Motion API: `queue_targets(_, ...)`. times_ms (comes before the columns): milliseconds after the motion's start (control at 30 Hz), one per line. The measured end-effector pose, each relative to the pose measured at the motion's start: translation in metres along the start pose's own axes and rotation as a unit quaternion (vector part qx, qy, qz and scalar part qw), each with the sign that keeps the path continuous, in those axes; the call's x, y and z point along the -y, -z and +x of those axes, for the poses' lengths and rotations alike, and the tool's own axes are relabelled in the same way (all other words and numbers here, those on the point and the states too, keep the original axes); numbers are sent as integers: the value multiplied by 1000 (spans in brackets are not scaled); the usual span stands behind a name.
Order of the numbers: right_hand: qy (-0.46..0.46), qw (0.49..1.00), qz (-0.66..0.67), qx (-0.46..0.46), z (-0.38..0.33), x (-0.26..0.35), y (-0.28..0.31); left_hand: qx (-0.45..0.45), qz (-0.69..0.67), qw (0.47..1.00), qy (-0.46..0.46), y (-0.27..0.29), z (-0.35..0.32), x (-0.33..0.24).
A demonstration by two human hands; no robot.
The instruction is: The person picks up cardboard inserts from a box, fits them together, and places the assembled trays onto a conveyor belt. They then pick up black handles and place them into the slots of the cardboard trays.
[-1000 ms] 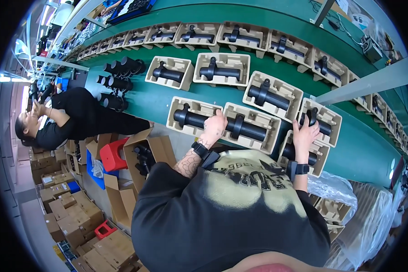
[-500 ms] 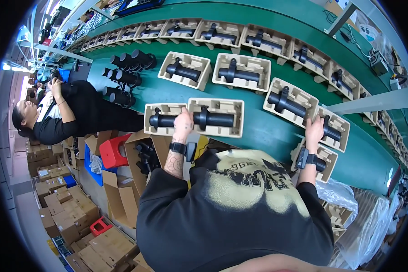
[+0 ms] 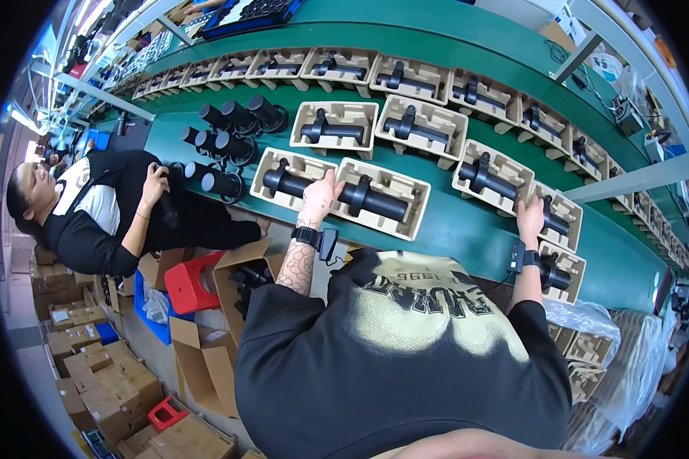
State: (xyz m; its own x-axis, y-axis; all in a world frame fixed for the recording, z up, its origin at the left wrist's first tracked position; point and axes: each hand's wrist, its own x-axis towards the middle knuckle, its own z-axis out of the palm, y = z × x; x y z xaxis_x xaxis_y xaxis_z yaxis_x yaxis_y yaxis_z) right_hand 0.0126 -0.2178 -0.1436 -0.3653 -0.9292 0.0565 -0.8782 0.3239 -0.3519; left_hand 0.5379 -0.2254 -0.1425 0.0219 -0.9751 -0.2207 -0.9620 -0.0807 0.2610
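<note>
Two trays slid left on green bench — hands curled, grip unclear — cartons crowding the floor.

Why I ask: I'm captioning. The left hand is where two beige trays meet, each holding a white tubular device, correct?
The tubular devices are black, not white, in the head view; the left hand is where the beige trays meet.

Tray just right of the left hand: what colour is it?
The tray is beige, seen best in the head view.
</note>
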Motion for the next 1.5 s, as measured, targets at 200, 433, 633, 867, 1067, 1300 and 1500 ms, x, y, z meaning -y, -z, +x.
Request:
queue_targets(200,15,1000,-7,25,1,-6,-12,-8,7,1000,-7,58,16,-54)
queue_targets(433,8,999,1,-37,-1,7,-14,-96,-49,991,-76,38,127,-42)
queue_targets(633,-59,997,-42,-18,15,10,-21,-51,-11,993,-103,22,144,-32)
queue_targets(867,-40,998,-33,-31,27,23,-27,-88,52,946,-308,4,131,-97)
queue_targets(1067,-41,997,-4,-60,20,25,-36,77,-32,966,-246,20,99,-84)
queue_targets(1300,36,996,63,-54,7,30,-13,117,-10,963,-242,21,128,-83)
queue_targets(1500,-136,975,-41,-172,-100,16,51,81,75,966,-233,25,111,-87)
